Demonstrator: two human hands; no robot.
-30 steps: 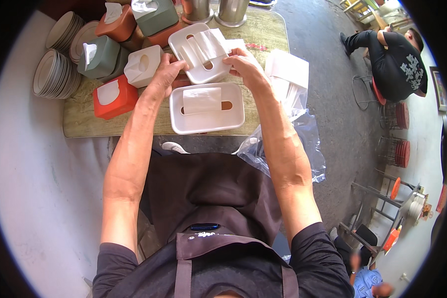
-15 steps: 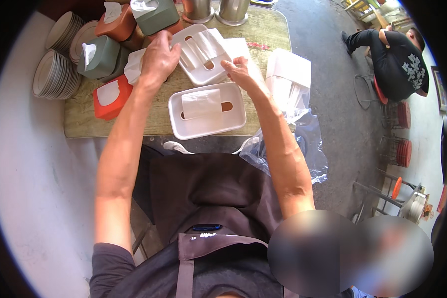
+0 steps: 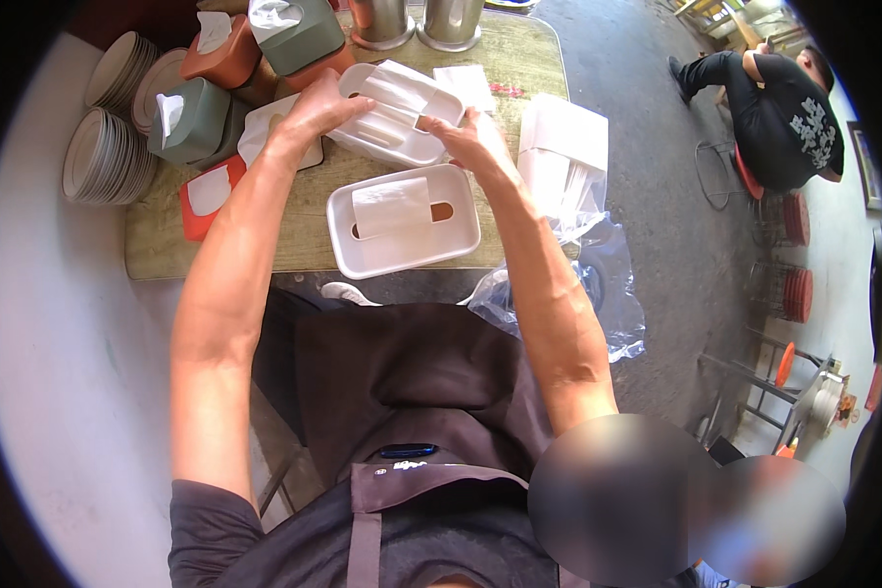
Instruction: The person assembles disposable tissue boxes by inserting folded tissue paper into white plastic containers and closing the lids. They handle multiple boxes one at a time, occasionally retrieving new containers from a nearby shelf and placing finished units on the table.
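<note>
Both my hands hold a white plastic tissue box shell (image 3: 382, 146), which is tilted and has folded white tissues (image 3: 398, 88) inside. My left hand (image 3: 321, 106) is closed on its left end, with fingers over the rim. At the right end, my right hand (image 3: 472, 140) pinches the wall, fingertips reaching inside. Nearer to me, a second white shell (image 3: 402, 257) lies on the table, with a folded tissue (image 3: 387, 209) partly covering its oval slot. A white piece with a tissue (image 3: 262, 127) sits beside my left forearm. Behind the held shell lies a small white tissue stack (image 3: 467, 86).
Green (image 3: 190, 127) and orange-red (image 3: 198, 218) tissue boxes and plate stacks (image 3: 103, 157) stand at left. Metal containers (image 3: 451, 24) are at the back. Tissue packs (image 3: 563, 147) and a clear plastic bag (image 3: 608, 284) hang at the right edge. A person (image 3: 779, 122) sits far right.
My left hand has come forward onto the left end of the shell, and my right hand has closed on its right end. The shell has turned and shifted slightly.
</note>
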